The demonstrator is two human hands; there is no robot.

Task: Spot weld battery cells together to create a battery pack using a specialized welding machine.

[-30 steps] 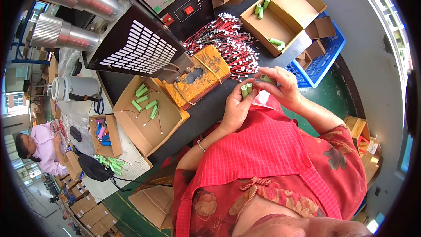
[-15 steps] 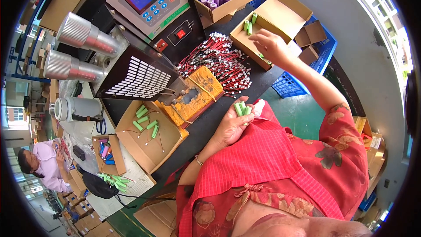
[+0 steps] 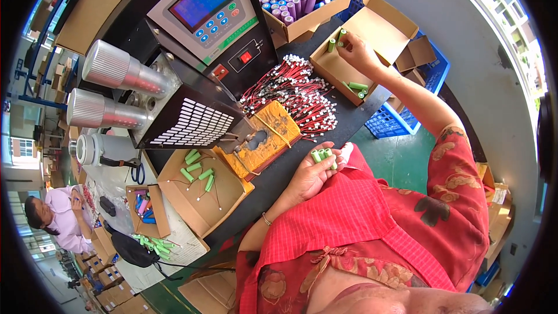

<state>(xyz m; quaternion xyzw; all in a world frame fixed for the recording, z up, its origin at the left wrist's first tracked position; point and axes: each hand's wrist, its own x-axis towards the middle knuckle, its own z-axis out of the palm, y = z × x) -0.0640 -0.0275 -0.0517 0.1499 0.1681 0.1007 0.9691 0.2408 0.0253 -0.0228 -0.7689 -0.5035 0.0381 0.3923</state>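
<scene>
Several green battery cells (image 3: 322,154) are bunched in my left hand (image 3: 308,179), which is closed around them in front of the apron. My right hand (image 3: 359,55) reaches into an open cardboard box (image 3: 339,77), with thumb and fingers pinched at a green battery cell (image 3: 343,34) by its far left wall. Another green cell (image 3: 332,45) stands right beside those fingertips. A few more green cells (image 3: 358,87) lie in the near end of this box, under my right wrist.
A spot welder (image 3: 203,11) stands at the left, with an orange taped block (image 3: 264,142) by its electrodes. Red-black connector wires (image 3: 296,93) are heaped behind it. A box of purple and blue cells (image 3: 317,16), a tray with wired green cells (image 3: 229,200) and a blue crate (image 3: 389,125) surround the work area.
My right hand has moved farther into the box and its fingers have closed at a green cell. My left hand still holds its cells. The view has shifted slightly.
</scene>
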